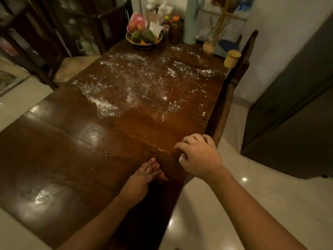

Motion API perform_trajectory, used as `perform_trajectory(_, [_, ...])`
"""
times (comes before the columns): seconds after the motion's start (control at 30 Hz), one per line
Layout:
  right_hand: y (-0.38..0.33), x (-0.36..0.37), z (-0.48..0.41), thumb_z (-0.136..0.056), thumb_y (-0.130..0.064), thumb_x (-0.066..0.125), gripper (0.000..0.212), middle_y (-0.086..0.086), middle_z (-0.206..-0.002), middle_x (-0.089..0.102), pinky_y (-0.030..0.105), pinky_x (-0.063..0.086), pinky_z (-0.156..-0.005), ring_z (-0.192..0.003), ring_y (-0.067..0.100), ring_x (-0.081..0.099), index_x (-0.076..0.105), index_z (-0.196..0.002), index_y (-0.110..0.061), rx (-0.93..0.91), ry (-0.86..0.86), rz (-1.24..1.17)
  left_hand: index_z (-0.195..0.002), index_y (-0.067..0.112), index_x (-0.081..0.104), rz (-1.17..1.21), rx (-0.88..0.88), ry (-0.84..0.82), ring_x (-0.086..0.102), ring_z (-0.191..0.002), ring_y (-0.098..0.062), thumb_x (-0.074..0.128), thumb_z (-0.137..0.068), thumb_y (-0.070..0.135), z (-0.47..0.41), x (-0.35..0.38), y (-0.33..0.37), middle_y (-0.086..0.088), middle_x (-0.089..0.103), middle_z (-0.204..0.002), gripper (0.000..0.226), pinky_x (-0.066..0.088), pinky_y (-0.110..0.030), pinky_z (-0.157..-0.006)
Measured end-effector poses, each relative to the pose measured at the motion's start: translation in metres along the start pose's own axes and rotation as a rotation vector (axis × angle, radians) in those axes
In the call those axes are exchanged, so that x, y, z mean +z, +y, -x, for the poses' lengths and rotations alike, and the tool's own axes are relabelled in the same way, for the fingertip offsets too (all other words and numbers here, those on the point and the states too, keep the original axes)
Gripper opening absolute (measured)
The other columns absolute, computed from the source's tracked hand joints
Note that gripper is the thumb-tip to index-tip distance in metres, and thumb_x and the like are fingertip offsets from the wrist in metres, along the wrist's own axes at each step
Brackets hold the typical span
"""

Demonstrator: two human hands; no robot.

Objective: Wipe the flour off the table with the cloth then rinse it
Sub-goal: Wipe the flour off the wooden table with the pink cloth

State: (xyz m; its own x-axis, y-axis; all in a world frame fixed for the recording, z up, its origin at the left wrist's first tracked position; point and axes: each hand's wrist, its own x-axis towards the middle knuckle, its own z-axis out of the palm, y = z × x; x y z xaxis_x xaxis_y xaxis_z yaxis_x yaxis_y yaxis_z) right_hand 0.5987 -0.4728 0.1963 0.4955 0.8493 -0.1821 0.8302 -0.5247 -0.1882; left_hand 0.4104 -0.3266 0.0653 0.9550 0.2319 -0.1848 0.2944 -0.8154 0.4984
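**Flour ahead of the right hand; wipe not yet through the main patch**

Right hand low over the near right edge of the table; knuckles up, fingers curled down and in; small white scrap visible under the thumb side, judged to be the cloth, mostly hidden by the palm, so not certain.

Left hand flat on the wood just beside and nearer the body; fingers straight and together; nothing held.

Flour straight ahead of the right-hand knuckles, toward the far end; broad patch spread across the table's width, densest left of centre, thinner toward the right edge; bare strip of wood between fingers and nearest flour. Right hand nearer to it than the left; likely next stroke a forward reach, then a pull back.

Table dark, glossy, planked, seams running across the table; flour fine, white, in streaks and specks. Far end: woven fruit bowl, yellow cup, bottles.
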Motion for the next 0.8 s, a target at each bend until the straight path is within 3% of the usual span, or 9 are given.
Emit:
perform_trajectory(0.07, [0.026, -0.011, 0.004, -0.094, -0.044, 0.043, 0.039, -0.011, -0.135, 0.052, 0.052, 0.015, -0.121, -0.137, 0.015, 0.037, 0.055, -0.13, -0.041, 0.046, -0.066, 0.015, -0.149, 0.029, 0.036, -0.002, -0.071, -0.02, 0.01, -0.151, -0.016, 0.037, -0.09, -0.01, -0.023, -0.009, 0.004, 0.006, 0.01, -0.162, 0.071, 0.022, -0.039, -0.121])
perform_trajectory(0.17, [0.056, -0.004, 0.015, -0.09, -0.048, 0.042, 0.024, -0.013, -0.108, 0.057, 0.051, 0.032, -0.112, -0.118, 0.01, 0.044, 0.06, -0.101, -0.037, 0.056, -0.092, -0.035, -0.147, 0.029, 0.038, 0.012, -0.267, 0.044, 0.027, -0.144, -0.023, 0.042, -0.09, -0.008, -0.067, -0.016, 0.021, 0.001, 0.023, -0.159, 0.068, 0.031, -0.038, -0.118])
perform_trajectory(0.3, [0.058, 0.003, 0.023, -0.093, -0.039, 0.045, 0.014, -0.016, -0.093, 0.05, 0.045, 0.029, -0.115, -0.105, 0.006, 0.045, 0.054, -0.084, -0.033, 0.034, 0.003, -0.074, -0.155, 0.031, 0.017, 0.065, -0.475, 0.104, 0.002, -0.151, -0.029, 0.043, -0.091, -0.006, -0.118, 0.009, 0.038, -0.001, 0.002, -0.165, 0.079, 0.024, -0.052, -0.119])
perform_trajectory(0.37, [0.056, -0.001, 0.023, -0.093, -0.038, 0.047, 0.015, -0.017, -0.091, 0.051, 0.046, 0.011, -0.122, -0.105, 0.005, 0.046, 0.055, -0.082, -0.032, 0.028, 0.003, -0.052, -0.155, 0.034, 0.009, 0.035, -0.397, -0.049, -0.008, -0.151, -0.029, 0.053, -0.09, 0.005, -0.123, 0.024, 0.045, 0.0, -0.009, -0.165, 0.084, 0.019, -0.057, -0.119])
perform_trajectory(0.43, [0.059, -0.008, 0.022, -0.092, -0.038, 0.047, 0.016, -0.016, -0.088, 0.052, 0.046, 0.003, -0.124, -0.101, 0.004, 0.047, 0.056, -0.08, -0.031, 0.009, -0.035, -0.052, -0.152, 0.032, 0.027, 0.041, -0.204, -0.089, 0.002, -0.152, -0.021, 0.043, -0.094, 0.041, -0.107, 0.032, 0.05, 0.002, 0.007, -0.165, 0.062, 0.019, -0.054, -0.12])
perform_trajectory(0.5, [0.067, -0.012, 0.02, -0.093, -0.04, 0.046, 0.019, -0.016, -0.088, 0.054, 0.046, 0.002, -0.124, -0.101, 0.003, 0.048, 0.059, -0.082, -0.031, -0.028, -0.081, -0.066, -0.148, 0.031, 0.037, 0.014, -0.031, -0.07, 0.011, -0.15, -0.012, 0.029, -0.094, 0.063, -0.09, 0.029, 0.045, 0.008, 0.02, -0.162, 0.063, 0.02, -0.049, -0.121])
perform_trajectory(0.57, [0.076, -0.014, 0.015, -0.093, -0.051, 0.044, 0.026, -0.018, -0.09, 0.056, 0.047, 0.001, -0.123, -0.104, 0.003, 0.049, 0.06, -0.084, -0.033, -0.079, -0.093, -0.053, -0.15, 0.036, 0.031, -0.024, 0.022, -0.071, 0.011, -0.15, -0.009, 0.039, -0.101, 0.036, -0.094, 0.021, 0.031, 0.014, 0.015, -0.162, 0.05, 0.019, -0.046, -0.122])
perform_trajectory(0.63, [0.087, -0.013, 0.007, -0.092, -0.064, 0.038, 0.037, -0.019, -0.097, 0.057, 0.05, -0.001, -0.123, -0.114, 0.003, 0.046, 0.062, -0.087, -0.035, -0.108, -0.076, -0.025, -0.15, 0.04, 0.027, -0.036, -0.106, 0.016, 0.013, -0.149, -0.013, 0.043, -0.092, -0.003, -0.118, 0.012, 0.019, 0.015, 0.011, -0.162, 0.074, 0.022, -0.045, -0.122])
perform_trajectory(0.8, [0.124, -0.016, -0.022, -0.099, -0.053, 0.031, 0.041, -0.016, -0.128, 0.052, 0.051, -0.017, -0.118, -0.148, 0.011, 0.022, 0.067, -0.108, -0.038, -0.079, -0.057, -0.015, -0.149, 0.029, 0.033, 0.032, -0.518, 0.353, 0.02, -0.148, -0.03, 0.039, -0.093, -0.005, -0.186, 0.0, 0.004, 0.0, 0.02, -0.162, 0.066, 0.025, -0.052, -0.119])
